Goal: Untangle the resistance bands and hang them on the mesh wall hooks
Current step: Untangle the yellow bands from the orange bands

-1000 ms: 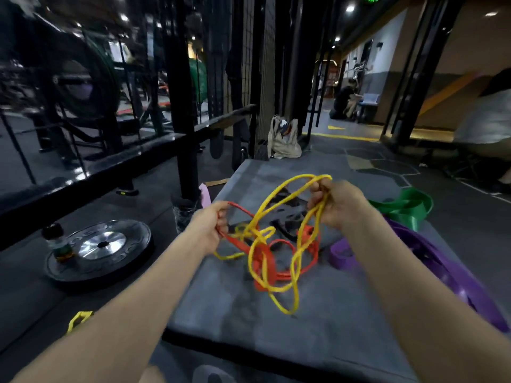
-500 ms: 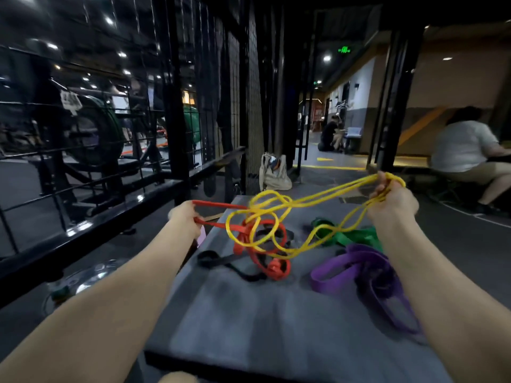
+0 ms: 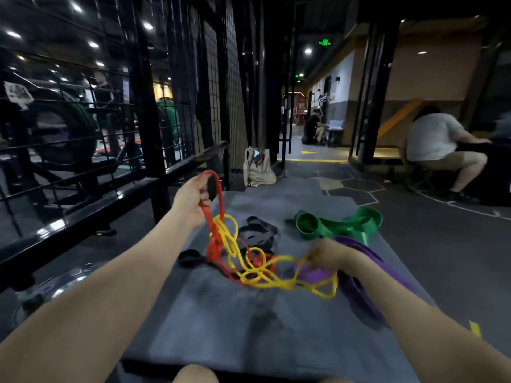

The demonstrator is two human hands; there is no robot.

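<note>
Your left hand [image 3: 192, 201], up at ten o'clock, grips the thin red rubber band [image 3: 214, 233], knotted with the thin yellow rubber band [image 3: 258, 275] on the grey padded platform [image 3: 221, 322], whose strands your blurred right hand [image 3: 327, 254] pinches at three o'clock.

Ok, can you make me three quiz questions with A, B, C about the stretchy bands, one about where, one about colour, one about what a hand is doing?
1. Where is the green band?
A. on the grey mat
B. on a hook
C. in the bag

2. Which colour band is knotted with the yellow band?
A. green
B. red
C. purple

3. What is the left hand doing?
A. resting flat
B. pointing
C. gripping the red band

Answers: 1 A, it lies on the mat. 2 B, red and yellow loops interlace. 3 C, fingers curl round the band.
</note>
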